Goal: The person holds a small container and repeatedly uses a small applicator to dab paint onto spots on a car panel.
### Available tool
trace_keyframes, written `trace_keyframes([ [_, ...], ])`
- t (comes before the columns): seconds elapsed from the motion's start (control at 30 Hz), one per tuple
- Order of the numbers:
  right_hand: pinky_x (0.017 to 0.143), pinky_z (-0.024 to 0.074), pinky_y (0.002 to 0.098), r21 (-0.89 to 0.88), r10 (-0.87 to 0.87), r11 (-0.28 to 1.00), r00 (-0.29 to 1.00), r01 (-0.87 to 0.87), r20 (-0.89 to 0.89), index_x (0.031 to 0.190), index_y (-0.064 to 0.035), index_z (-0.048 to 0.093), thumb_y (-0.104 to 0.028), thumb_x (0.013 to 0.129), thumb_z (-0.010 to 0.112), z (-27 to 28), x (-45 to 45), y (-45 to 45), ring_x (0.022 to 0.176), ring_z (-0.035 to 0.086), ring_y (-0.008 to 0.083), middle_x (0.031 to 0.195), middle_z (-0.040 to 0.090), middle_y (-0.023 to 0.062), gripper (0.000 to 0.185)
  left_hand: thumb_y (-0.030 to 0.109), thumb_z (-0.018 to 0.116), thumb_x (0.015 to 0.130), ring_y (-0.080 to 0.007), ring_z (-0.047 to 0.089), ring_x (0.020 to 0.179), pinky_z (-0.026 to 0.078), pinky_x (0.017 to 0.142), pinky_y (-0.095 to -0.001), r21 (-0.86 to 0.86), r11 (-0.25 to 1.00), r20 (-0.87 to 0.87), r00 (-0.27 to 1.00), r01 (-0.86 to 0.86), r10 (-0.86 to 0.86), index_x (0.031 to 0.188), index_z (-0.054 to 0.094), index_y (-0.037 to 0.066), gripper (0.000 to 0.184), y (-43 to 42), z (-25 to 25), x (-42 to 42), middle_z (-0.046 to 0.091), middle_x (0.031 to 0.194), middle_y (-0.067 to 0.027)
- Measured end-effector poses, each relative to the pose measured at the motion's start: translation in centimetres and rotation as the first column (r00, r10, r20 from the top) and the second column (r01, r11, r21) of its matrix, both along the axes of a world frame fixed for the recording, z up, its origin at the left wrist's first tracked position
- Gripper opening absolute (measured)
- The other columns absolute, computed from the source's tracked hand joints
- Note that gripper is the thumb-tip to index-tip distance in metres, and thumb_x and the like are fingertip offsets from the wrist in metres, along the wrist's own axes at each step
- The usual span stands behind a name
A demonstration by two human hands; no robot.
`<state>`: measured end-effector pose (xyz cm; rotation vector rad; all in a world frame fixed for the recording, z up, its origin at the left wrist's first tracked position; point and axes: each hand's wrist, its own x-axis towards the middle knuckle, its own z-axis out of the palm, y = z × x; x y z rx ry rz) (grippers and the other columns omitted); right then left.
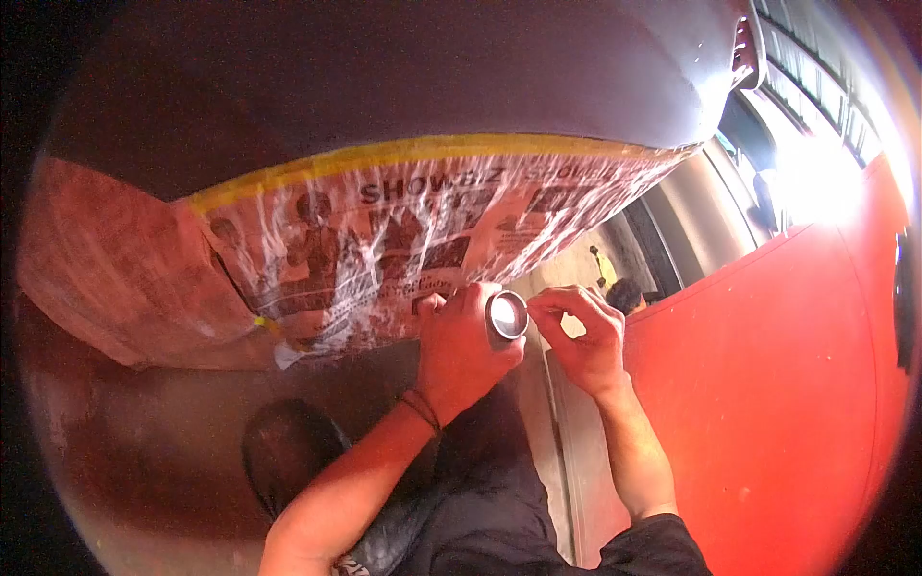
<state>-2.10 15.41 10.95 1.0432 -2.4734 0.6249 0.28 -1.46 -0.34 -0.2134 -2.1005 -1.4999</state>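
My left hand (466,350) is wrapped around a small round can (506,315); its bright, metal-rimmed end faces up toward me, and the rest is hidden by my fingers. Just right of that rim, my right hand (583,336) is closed in a pinch, thumb and forefinger together at the can's edge. Whatever the pinch holds, if anything, is too small to make out. Beyond both hands hangs printed newspaper (384,230), streaked with glare and fixed by yellow tape (413,152) along the lower edge of a dark, smooth panel (403,77).
A large red panel (768,384) stands close on my right. Plain masking sheet (115,259) covers the left side. In the background are a person with dark hair (626,295), a light-coloured vehicle (706,216) and strong glare. My knee (288,446) is bent below the newspaper.
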Motion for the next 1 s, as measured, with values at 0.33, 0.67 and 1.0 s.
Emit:
trace_keyframes([
  [0.33,0.080,0.0590,0.0339,-0.069,-0.025,0.997,0.996,0.019,-0.091,0.103,-0.0049,0.080,0.003,0.087,0.086,1.7,0.0,0.0,0.088,0.076,0.0201,0.101,0.082,0.0083,0.019,0.032,0.092,0.076,-0.0343,0.072,0.105,0.042,0.100,-0.0505,0.029,0.999,-0.075,0.997,-0.013,0.015,0.129,0.063,0.008,0.065,-0.1,-0.4,-0.4,0.076,0.114,-0.0128],
  [0.67,0.091,0.0584,0.0302,-0.428,-0.073,0.892,0.889,-0.144,-0.452,0.115,-0.0028,0.074,0.003,0.100,0.078,18.2,-2.3,-3.8,0.101,0.072,0.0140,0.109,0.078,0.0087,0.016,0.031,0.094,0.073,-0.0341,0.072,0.103,0.043,0.101,-0.0496,0.030,0.999,-0.067,0.997,-0.044,0.046,0.129,0.062,0.009,0.068,0.1,-0.9,-0.9,0.076,0.113,-0.0119],
  [1.0,0.099,0.0597,0.0318,-0.429,-0.015,0.873,0.867,-0.231,-0.498,0.117,-0.0032,0.073,-0.003,0.103,0.077,22.9,-7.3,-5.6,0.111,0.075,0.0177,0.117,0.080,0.0151,0.015,0.034,0.094,0.074,-0.0318,0.072,0.100,0.041,0.100,-0.0499,0.018,0.998,-0.059,0.997,-0.055,0.056,0.130,0.061,0.010,0.069,-0.3,-0.7,-1.0,0.075,0.112,-0.0102],
])
